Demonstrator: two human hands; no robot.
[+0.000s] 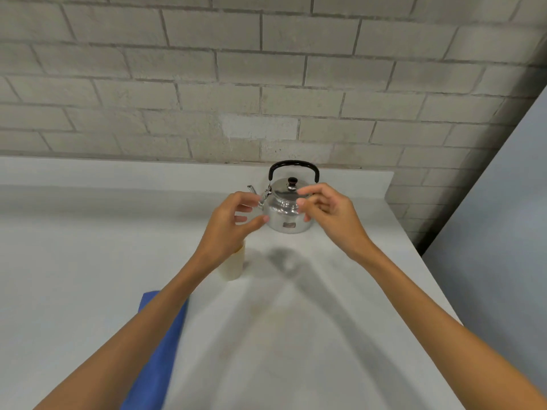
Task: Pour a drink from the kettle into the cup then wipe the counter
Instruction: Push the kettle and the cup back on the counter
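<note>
A small shiny steel kettle (285,213) with an upright black handle and a dark lid knob stands near the back of the white counter (88,247), its spout pointing left. My left hand (229,229) hovers in front of the spout side with fingers spread and holds nothing. To the kettle's right my right hand (328,216) is raised, its fingers loosely curled and empty. A pale cream cup (235,264) stands upright under my left wrist, partly hidden by it. A blue cloth (157,350) lies on the counter beneath my left forearm.
A grey brick wall (266,84) rises behind the counter's low backsplash. The counter's right edge runs diagonally down the frame, with a pale blue-grey surface (503,232) beyond it.
</note>
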